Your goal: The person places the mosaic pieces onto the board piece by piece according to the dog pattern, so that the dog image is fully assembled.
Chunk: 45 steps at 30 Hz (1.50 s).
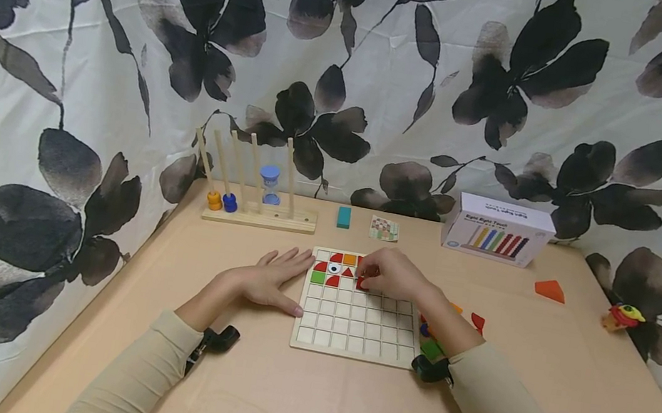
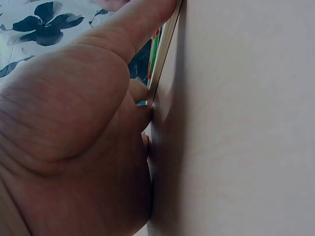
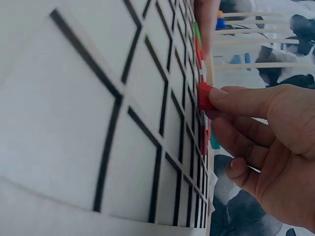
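A pale wooden grid board (image 1: 357, 326) lies on the table, with several red, green, orange and white tiles set in its upper left squares. My right hand (image 1: 396, 274) is over the upper part of the board. Its thumb and fingers pinch a red tile (image 3: 204, 96) at the grid, seen in the right wrist view. Along the board's left edge my left hand (image 1: 275, 279) lies flat, fingers spread and straight, the thumb and fingertips touching the edge. In the left wrist view, the board's side (image 2: 165, 54) shows beside that hand's thumb.
Loose colored pieces (image 1: 431, 349) lie right of the board, partly behind the right forearm. Behind it stand a wooden peg rack (image 1: 258, 215), a blue sand timer (image 1: 270, 184), a teal block (image 1: 344, 217), a patterned card (image 1: 384, 228) and a box (image 1: 498, 231). An orange piece (image 1: 549, 290) and a toy (image 1: 622, 318) lie right.
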Available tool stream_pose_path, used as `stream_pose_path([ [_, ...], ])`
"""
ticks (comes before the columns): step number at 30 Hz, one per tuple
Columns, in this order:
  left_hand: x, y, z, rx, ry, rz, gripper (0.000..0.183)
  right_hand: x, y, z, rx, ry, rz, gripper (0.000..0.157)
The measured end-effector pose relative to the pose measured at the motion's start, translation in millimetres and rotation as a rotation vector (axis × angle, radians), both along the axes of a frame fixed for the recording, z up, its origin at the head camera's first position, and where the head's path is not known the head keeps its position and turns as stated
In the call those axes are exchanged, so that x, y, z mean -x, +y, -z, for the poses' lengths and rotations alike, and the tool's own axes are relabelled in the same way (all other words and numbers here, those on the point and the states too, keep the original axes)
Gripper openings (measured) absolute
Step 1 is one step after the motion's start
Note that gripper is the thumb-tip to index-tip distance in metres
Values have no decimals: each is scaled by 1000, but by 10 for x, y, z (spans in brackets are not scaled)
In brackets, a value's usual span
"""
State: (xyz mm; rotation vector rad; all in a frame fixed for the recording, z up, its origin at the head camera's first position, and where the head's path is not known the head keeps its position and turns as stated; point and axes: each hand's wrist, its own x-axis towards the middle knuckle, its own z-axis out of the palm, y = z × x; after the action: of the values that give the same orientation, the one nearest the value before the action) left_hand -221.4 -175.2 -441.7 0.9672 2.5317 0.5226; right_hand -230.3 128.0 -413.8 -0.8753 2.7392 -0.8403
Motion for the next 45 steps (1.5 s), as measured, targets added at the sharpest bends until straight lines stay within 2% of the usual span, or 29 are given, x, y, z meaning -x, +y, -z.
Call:
stream_pose_path([
  [7,6,-8,9,8,8,3,111,-8,-34,47,-23,-11,-2,12],
  [18,13,4,12,0,6,8,111,0,-60,113,-64,45,2,10],
  [23,15,-2,12,6,3,8,111,-39,31,62,-45,36,-12,17],
  [29,16,-7,12,3,-9,1,110,-177,432,-154,58,-4,-39,25],
  [34,20,-12,11,18,0,-3,111,-344,875,-251,105,-25,-13,23],
  [38,25,-6,13,25,3,-2,111,-519,1174,-239,106,-107,7,24],
  [45,20,6,6,17,-5,-2,111,-736,1646,-94,81,-265,-7,23],
])
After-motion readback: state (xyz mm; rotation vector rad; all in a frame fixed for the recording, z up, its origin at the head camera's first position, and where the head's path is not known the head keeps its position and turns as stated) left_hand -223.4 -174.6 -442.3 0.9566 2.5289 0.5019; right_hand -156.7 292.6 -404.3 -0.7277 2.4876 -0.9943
